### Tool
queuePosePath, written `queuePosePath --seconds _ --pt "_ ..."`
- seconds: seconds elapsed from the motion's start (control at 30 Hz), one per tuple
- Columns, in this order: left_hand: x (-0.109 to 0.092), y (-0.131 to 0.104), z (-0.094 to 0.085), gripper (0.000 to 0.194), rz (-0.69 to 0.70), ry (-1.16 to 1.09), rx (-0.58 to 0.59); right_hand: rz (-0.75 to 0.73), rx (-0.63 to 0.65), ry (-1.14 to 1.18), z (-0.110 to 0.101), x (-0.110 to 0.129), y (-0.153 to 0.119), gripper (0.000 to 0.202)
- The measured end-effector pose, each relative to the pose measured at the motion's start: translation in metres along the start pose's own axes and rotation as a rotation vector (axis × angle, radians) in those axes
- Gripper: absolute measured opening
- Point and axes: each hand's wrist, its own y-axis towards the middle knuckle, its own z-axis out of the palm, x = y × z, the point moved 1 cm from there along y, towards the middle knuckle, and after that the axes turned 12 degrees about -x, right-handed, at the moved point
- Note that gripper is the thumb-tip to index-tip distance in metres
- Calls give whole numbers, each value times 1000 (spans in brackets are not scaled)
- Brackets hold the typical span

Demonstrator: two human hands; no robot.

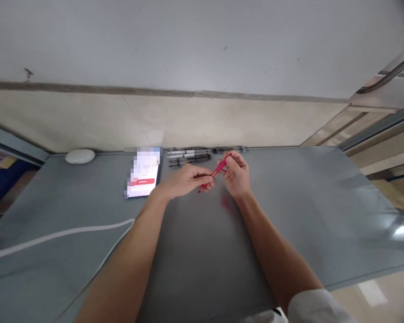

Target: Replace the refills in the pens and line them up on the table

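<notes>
A red pen (221,165) slants between my two hands, a little above the grey tabletop (202,251). My left hand (190,178) is closed on its lower end, thumb and fingers pinching it, and a red tip pokes out below. Around the upper, thicker red part my right hand (236,172) is closed, thumb on top. Whether the pen is in one piece or in two parts I cannot tell. Just beyond my hands, several black and clear pens (190,154) lie side by side. A smaller group of dark pens (229,149) rests to their right, by the wall.
Left of my left hand, a phone (144,172) with a lit screen lies on the table. Farther left sits a white rounded object (80,156). A white cable (77,230) runs across the left side, under my left forearm. The wall (202,116) bounds the table's back edge.
</notes>
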Motion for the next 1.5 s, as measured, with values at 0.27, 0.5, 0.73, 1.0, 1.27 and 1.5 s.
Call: queuePosePath --seconds 0.27,0.5,0.73,1.0,1.27,1.5 --pt "-14 -6 2 33 25 -57 190 60 154 76 -2 -1 -1 24" --pt "-13 -5 3 27 23 -73 186 47 181 78 -3 0 -2 29" --pt "-7 0 5 21 56 49 -19 2 106 72 -2 -2 1 19" --pt "-3 -1 1 24 16 6 18 37 96 42 -4 -1 2 20" --pt "-14 -6 4 29 -18 -115 203 63 196 107 -5 0 -1 27" --pt "-11 -4 6 25 24 -108 133 47 176 71 -8 -1 -1 32"
